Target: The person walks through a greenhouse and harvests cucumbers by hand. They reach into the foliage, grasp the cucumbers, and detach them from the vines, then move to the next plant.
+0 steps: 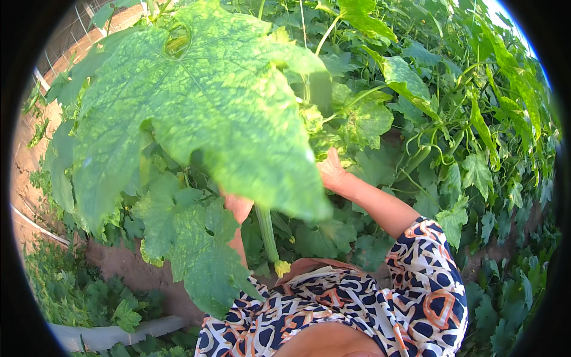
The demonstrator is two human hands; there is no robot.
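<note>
A large mottled green vine leaf (200, 102) fills the upper middle and covers much of both hands. My left hand (237, 207) shows only in part below it, beside a long green ribbed gourd (267, 232) that hangs with a withered yellow flower (282, 268) at its lower tip. Whether the hand touches the gourd is hidden. My right hand (331, 170) reaches in among yellowed, curled leaves (328, 138); its thumb points up, while the fingers are behind foliage. What it holds, if anything, cannot be seen.
Dense climbing vines with another green gourd (417, 160) rise on the right. A lower leaf (209, 263) hangs over my left forearm. A string (303, 22) runs down at the top. Pale edging (120, 334) and a thin white hose (40, 225) lie along the left ground.
</note>
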